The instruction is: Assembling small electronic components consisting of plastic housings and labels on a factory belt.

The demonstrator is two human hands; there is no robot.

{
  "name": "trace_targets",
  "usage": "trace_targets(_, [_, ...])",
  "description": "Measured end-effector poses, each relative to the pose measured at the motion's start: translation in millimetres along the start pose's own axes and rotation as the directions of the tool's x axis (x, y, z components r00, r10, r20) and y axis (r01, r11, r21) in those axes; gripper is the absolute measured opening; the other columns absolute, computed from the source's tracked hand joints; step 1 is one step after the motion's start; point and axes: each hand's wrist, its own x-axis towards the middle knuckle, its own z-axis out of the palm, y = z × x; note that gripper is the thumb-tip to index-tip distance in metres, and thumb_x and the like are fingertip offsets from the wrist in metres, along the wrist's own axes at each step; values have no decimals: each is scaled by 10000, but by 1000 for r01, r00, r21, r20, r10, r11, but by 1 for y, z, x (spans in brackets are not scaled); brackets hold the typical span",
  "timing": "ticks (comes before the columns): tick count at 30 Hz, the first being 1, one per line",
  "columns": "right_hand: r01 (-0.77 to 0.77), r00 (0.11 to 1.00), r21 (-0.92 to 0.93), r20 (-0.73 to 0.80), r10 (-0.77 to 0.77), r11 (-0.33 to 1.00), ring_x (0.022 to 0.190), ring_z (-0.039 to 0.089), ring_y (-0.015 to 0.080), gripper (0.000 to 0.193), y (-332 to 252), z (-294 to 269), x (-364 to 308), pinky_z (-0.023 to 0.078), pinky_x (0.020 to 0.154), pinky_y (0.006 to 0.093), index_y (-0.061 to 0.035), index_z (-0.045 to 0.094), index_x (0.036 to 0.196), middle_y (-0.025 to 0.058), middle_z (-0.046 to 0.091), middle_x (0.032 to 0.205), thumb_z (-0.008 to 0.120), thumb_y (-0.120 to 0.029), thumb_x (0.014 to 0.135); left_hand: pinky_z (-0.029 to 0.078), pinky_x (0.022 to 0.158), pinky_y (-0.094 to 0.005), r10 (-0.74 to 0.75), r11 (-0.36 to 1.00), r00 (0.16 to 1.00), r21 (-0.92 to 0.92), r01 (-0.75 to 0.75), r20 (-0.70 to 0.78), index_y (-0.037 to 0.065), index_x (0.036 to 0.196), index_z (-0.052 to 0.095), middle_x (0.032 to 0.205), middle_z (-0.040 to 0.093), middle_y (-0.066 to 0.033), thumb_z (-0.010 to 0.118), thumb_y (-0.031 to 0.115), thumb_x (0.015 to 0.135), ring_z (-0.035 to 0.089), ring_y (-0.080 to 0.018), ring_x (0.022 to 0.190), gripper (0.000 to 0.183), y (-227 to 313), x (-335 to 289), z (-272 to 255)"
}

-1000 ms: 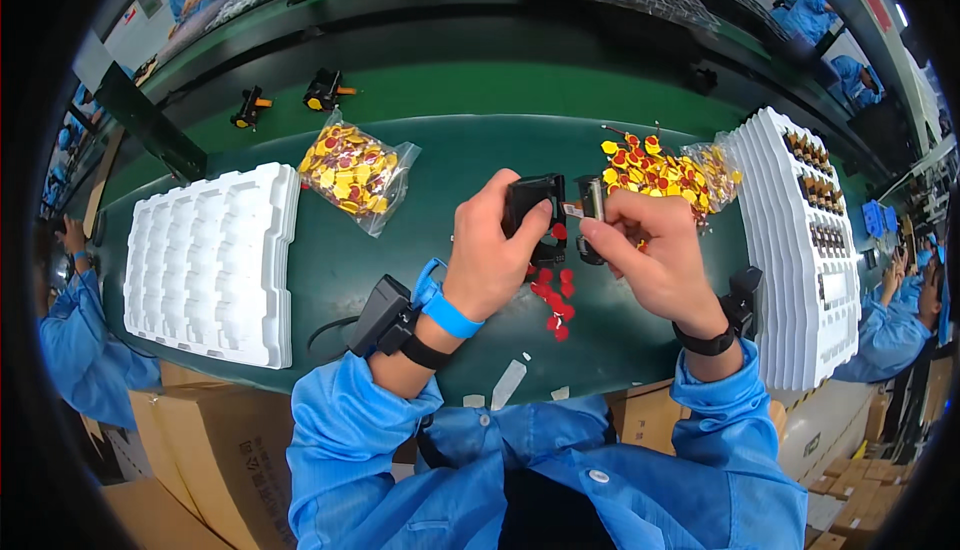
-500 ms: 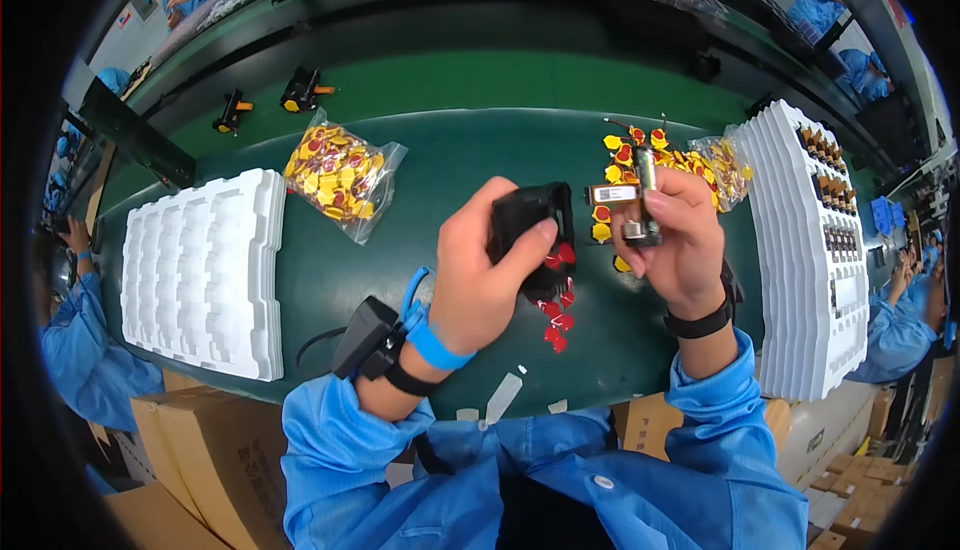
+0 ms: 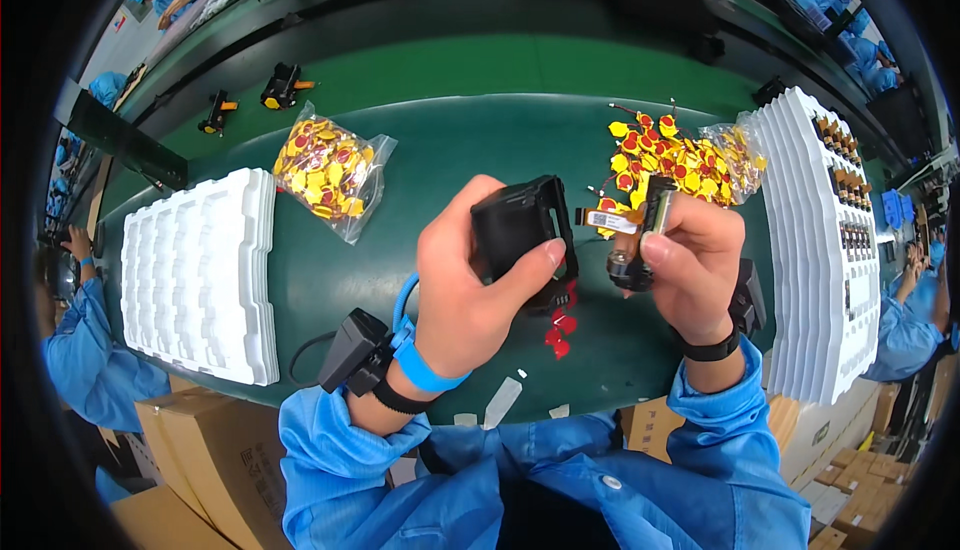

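Observation:
My left hand [image 3: 465, 295] grips a black plastic housing [image 3: 512, 225], thumb along its right edge, with an open frame facing right. Closed on a small black-and-metal module [image 3: 655, 215] is my right hand [image 3: 697, 270], thumb and fingers around it. From the module an orange flex cable with a white label [image 3: 608, 220] points left toward the housing; a small gap separates the two. Red film pieces [image 3: 560, 335] lie on the green table below the housing. Behind the right hand is a heap of yellow and red round parts with wires [image 3: 670, 155].
White foam trays stand at left [image 3: 195, 280] and right [image 3: 815, 250]; the right stack holds several small brown parts [image 3: 850, 190]. A clear bag of yellow parts [image 3: 325, 170] lies back left. Two black assemblies [image 3: 285, 87] sit on the green strip. Co-workers work around the edges.
The housing has turned so its open side shows more. In my right hand the module has tilted and sits slightly lower. My head view has shifted a little.

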Motion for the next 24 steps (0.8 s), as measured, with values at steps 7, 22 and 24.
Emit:
trace_targets(7, [23, 999, 131, -37, -18, 991, 671, 595, 115, 181, 0, 2, 2, 475, 574, 246, 57, 601, 802, 102, 657, 792, 643, -94, 892, 476, 641, -227, 7, 995, 1000, -100, -9, -23, -6, 967, 535, 827, 604, -25, 684, 41, 860, 567, -62, 735, 190, 0, 2, 0])
trace_targets(22, [174, 983, -460, 35, -178, 871, 488, 508, 80, 175, 2, 18, 0, 353, 455, 242, 13, 603, 733, 29, 554, 568, 696, -56, 865, 380, 485, -249, 211, 930, 973, 326, -171, -90, -1, 925, 540, 630, 562, -28, 656, 53, 896, 504, -51, 545, 131, -15, 1, 7])
trace_targets(24, [204, 977, -493, 46, -209, 846, 482, 504, 85, 177, 2, 19, 1, 357, 453, 246, 14, 602, 735, 33, 549, 563, 696, -58, 866, 377, 475, -261, 252, 906, 963, 372, -201, -93, 2, 926, 543, 615, 560, -39, 661, 51, 889, 507, -75, 512, 132, -14, 1, 8])
